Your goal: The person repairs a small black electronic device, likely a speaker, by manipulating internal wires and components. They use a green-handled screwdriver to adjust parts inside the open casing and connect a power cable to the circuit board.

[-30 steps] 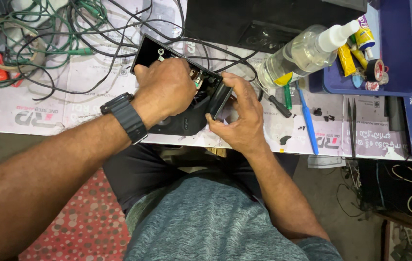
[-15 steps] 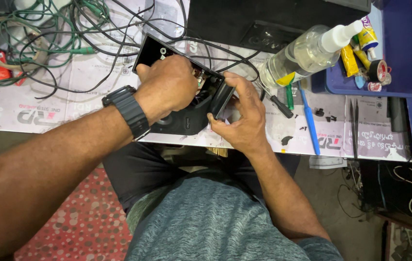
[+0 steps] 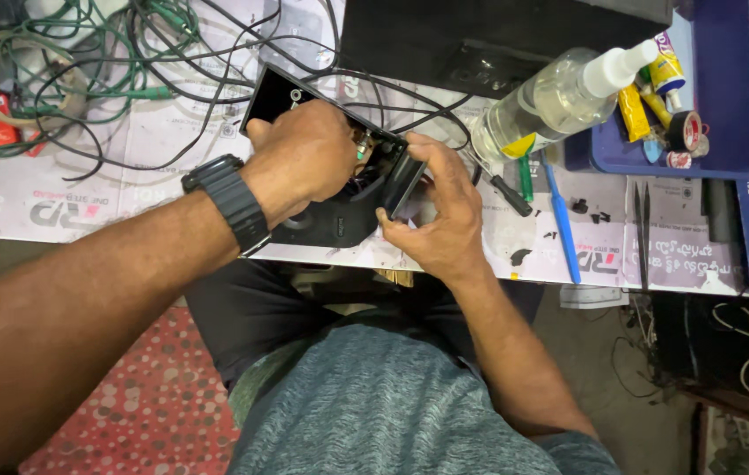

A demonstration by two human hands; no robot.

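Observation:
A black opened electronic device point(image 3: 330, 220) lies on the paper-covered table point(image 3: 110, 189), with its glossy black cover point(image 3: 273, 97) sticking out behind it. My left hand point(image 3: 304, 154), with a black watch on the wrist, is closed over the device's open top where small parts show. My right hand point(image 3: 440, 215) grips a small black panel point(image 3: 402, 183) at the device's right end. What lies under my left palm is hidden.
Tangled green and black cables point(image 3: 84, 62) cover the table's left. A clear spray bottle point(image 3: 559, 97), a screwdriver point(image 3: 524, 176), a blue tool point(image 3: 561, 220) and tweezers point(image 3: 641, 229) lie to the right. A blue tray point(image 3: 726, 88) holds tubes and tape. A black box point(image 3: 480, 35) stands behind.
Both hands stay on the device. The view has shifted slightly, and my left hand has slid a little along the device's top.

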